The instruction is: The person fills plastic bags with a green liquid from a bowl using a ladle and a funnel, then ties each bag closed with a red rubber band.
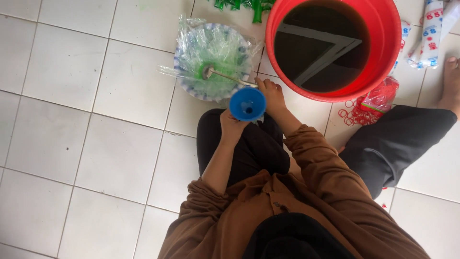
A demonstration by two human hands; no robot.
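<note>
While I sit on the tiled floor, my left hand grips a blue funnel from below, fingers curled shut around its neck. A bit of clear plastic shows under the funnel, though I cannot tell whether a bag hangs there. My right hand pinches the handle end of a metal ladle, whose bowl rests in a plate piled with clear plastic bags tinted green. Just right of that hand stands a red bucket filled with dark liquid. A pile of red rubber bands lies on the floor below the bucket, near my knee.

I judge this to be the filling step: funnel held ready, ladle gripped but empty. The next move calls for lifting the ladle clear of the plate, dipping it in the bucket, and pouring steadily into the funnel mouth without spilling.
</note>
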